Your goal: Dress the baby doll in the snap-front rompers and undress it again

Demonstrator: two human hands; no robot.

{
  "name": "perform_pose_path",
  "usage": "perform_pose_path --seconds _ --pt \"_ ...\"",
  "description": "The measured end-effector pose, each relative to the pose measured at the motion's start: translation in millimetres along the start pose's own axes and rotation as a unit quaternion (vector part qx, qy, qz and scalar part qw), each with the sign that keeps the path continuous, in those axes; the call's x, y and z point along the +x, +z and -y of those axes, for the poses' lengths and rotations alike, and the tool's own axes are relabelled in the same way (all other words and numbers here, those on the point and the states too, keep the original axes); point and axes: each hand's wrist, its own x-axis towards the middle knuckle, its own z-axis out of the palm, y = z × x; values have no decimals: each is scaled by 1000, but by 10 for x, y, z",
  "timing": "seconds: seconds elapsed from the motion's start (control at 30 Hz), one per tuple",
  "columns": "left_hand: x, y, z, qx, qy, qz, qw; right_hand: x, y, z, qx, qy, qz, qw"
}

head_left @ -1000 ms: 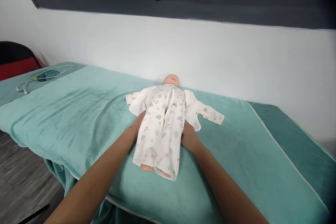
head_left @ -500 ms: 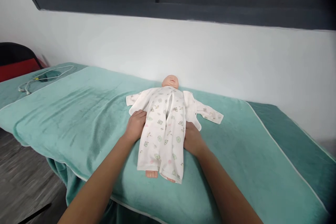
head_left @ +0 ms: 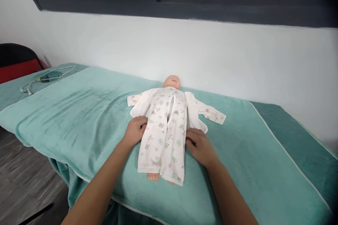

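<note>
A baby doll (head_left: 171, 81) lies on its back, its head toward the wall. White printed baby trousers (head_left: 163, 140) with a slit at the middle cover it from chin to ankles; one bare foot (head_left: 152, 177) shows fully below a leg hem. Spread out at both sides is a white baby shirt (head_left: 195, 112), partly hidden by the trousers. My left hand (head_left: 134, 130) is closed at the trousers' left edge, fingers curled. At the opposite edge my right hand (head_left: 202, 147) pinches the cloth between thumb and fingers, just below the shirt's corner.
A green blanket (head_left: 79, 112) covers the bed beneath the doll. White cord (head_left: 29, 89) lies coiled at the far left, near a black and red chair (head_left: 19, 61). A white wall (head_left: 237, 63) with a dark window frame (head_left: 155, 7) rises behind.
My right hand has moved down along the trousers' edge, uncovering more of the shirt's lower right corner. The left hand has shifted slightly downward. The doll stays in place.
</note>
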Motion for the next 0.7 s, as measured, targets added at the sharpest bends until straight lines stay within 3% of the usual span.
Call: perform_pose_path --seconds 0.13,0.23,0.3,0.37,0.57,0.63,0.7 --pt "-33 -26 -16 -71 -52 -55 995 -68 -16 -110 55 106 -127 985" --pt "-2 3 104 -79 -121 -141 979 -56 -18 -279 -19 200 -227 953" --pt "64 32 240 -46 -187 -183 964 -10 -25 -389 -83 259 -215 938" --pt "155 56 385 12 -240 -194 951 55 -44 -460 -130 307 -161 929" --pt "373 102 626 114 -277 -174 938 244 -167 -502 -146 392 -34 908" --pt "391 119 636 130 -285 -167 935 272 -199 -523 -105 400 -24 910" --pt "392 134 631 140 -293 -162 932 281 -220 -539 -33 387 -71 919"
